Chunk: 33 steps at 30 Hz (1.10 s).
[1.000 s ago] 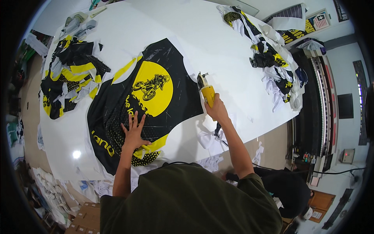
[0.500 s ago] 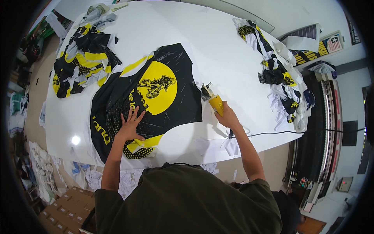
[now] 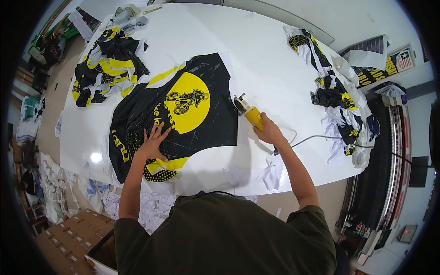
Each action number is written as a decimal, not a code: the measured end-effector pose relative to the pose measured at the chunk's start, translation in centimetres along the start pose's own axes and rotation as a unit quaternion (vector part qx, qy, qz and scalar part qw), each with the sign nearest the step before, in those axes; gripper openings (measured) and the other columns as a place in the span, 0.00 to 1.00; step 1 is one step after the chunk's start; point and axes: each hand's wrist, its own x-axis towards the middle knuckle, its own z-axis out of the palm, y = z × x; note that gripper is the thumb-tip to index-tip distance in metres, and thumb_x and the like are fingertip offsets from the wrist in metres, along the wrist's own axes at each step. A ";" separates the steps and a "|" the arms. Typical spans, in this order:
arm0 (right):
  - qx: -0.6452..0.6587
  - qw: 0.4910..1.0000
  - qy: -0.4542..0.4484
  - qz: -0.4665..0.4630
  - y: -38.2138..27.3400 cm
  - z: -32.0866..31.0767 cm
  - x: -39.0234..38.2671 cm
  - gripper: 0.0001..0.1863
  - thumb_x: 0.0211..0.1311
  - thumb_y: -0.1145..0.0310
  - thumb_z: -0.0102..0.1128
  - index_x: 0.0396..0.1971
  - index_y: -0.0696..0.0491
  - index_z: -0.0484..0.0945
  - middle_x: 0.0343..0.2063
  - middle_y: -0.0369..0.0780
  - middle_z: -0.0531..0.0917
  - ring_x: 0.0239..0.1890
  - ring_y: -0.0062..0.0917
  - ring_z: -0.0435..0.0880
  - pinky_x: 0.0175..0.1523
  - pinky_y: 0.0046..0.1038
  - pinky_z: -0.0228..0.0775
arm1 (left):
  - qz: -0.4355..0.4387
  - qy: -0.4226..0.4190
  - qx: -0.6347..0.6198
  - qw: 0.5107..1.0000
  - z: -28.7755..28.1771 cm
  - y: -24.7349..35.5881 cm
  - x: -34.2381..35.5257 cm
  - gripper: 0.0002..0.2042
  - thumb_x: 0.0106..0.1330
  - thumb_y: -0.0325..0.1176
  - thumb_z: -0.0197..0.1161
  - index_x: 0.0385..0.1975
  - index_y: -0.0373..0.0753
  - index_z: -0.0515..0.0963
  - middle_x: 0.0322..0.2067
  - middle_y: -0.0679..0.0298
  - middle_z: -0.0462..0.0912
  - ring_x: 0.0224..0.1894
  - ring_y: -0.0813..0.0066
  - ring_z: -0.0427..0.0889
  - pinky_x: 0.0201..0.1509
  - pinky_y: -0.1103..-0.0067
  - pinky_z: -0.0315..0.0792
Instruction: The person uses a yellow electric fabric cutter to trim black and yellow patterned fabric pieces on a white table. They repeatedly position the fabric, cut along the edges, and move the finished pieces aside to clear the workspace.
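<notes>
A black fabric panel (image 3: 220, 123) with a yellow circle and a printed motorcycle lies spread on the white table (image 3: 183, 27). My left hand (image 3: 153, 145) rests on its lower left part, palm down with fingers spread. My right hand (image 3: 269, 133) grips the yellow body of a corded electric fabric cutter (image 3: 254, 118). The cutter's metal head is at the panel's right edge; whether the blade touches cloth I cannot tell. A narrow white margin runs along that edge above the cutter.
A heap of black, yellow and white cloth pieces (image 3: 107, 68) lies at the far left, another cloth pile (image 3: 337, 98) along the right edge. The cutter's black cord (image 3: 316, 136) trails right across the table. White scraps (image 3: 271, 173) lie near the front edge; cardboard boxes (image 3: 75, 238) stand lower left.
The whole view has shifted slightly. The cutter head has come a little closer to the panel's right edge, and its cord now bends in a looser curve. My left hand keeps its place.
</notes>
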 end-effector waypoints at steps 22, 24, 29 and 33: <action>0.031 0.991 0.091 0.094 -7.2 2.6 7.0 0.30 0.63 0.56 0.67 0.53 0.61 0.64 0.40 0.66 0.84 0.43 0.62 0.86 0.47 0.51 0.80 | 0.023 0.022 -0.047 0.998 0.5 -0.6 -0.1 0.74 0.25 0.52 0.89 0.81 0.61 0.48 0.83 0.62 0.32 0.83 0.52 0.27 0.77 0.33 0.26; 0.032 0.989 0.096 0.105 -8.0 2.5 8.0 0.31 0.63 0.56 0.67 0.53 0.62 0.63 0.40 0.67 0.84 0.43 0.62 0.86 0.47 0.51 0.81 | 0.022 0.017 -0.053 0.998 0.5 -0.5 -0.1 0.74 0.25 0.53 0.88 0.81 0.61 0.47 0.82 0.60 0.32 0.83 0.51 0.26 0.77 0.35 0.23; 0.049 0.983 0.119 0.132 -10.4 2.7 10.8 0.30 0.61 0.55 0.65 0.50 0.63 0.63 0.38 0.65 0.84 0.42 0.61 0.86 0.49 0.52 0.80 | 0.024 0.032 -0.062 0.997 1.3 -1.1 -0.1 0.74 0.25 0.53 0.89 0.81 0.61 0.49 0.82 0.60 0.33 0.83 0.51 0.27 0.77 0.33 0.26; 0.050 0.973 0.148 0.171 -10.9 3.3 13.3 0.33 0.61 0.54 0.64 0.51 0.65 0.62 0.40 0.68 0.83 0.45 0.61 0.86 0.50 0.51 0.81 | 0.032 0.041 -0.079 0.996 1.0 -0.9 -0.2 0.73 0.25 0.52 0.89 0.81 0.61 0.50 0.82 0.61 0.34 0.83 0.51 0.28 0.77 0.33 0.27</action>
